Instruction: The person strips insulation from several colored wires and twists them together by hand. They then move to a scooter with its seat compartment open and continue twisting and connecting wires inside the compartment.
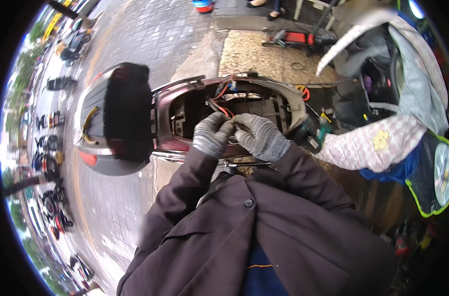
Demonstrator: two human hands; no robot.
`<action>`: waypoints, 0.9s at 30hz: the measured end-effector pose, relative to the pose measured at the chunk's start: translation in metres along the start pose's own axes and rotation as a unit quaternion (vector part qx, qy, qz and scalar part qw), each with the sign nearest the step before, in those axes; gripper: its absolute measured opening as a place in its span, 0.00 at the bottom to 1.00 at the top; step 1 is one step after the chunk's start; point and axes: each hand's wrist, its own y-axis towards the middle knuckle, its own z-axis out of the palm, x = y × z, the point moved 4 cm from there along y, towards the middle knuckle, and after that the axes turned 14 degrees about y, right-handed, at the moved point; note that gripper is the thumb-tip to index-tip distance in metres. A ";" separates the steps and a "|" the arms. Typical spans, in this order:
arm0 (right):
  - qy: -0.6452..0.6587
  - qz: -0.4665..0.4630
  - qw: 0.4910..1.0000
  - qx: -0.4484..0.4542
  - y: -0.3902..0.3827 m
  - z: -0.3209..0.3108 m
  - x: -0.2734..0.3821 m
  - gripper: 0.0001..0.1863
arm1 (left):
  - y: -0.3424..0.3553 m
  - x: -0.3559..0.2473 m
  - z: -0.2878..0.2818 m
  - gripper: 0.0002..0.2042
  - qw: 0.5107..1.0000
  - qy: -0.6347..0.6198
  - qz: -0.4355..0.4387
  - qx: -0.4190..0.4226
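A dark red scooter body has its seat bay open, with a black battery tray or frame inside. Red, orange and dark wires rise from the bay. My left hand and my right hand, both in grey striped knit gloves, meet over the bay with fingertips pinched on the wire ends; the exact piece between them is too small to make out. A small blue-and-white connector lies near the bay's upper rim.
A black top box sits at the scooter's left. At right are a green power drill, scattered tools, a checked padded cover and a red machine. A person's feet show at the top. Parked scooters line the street.
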 end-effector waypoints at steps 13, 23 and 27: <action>-0.230 0.002 0.970 0.081 0.032 0.010 0.003 0.12 | 0.006 0.004 -0.007 0.10 0.972 0.227 -0.022 -0.049; 0.415 0.073 0.862 0.281 0.027 0.010 0.060 0.34 | 0.015 0.040 -0.034 0.05 0.977 0.040 -0.177 -0.110; 0.420 0.094 0.895 0.120 0.080 0.006 0.055 0.22 | 0.015 0.034 -0.035 0.04 0.984 -0.150 -0.089 -0.023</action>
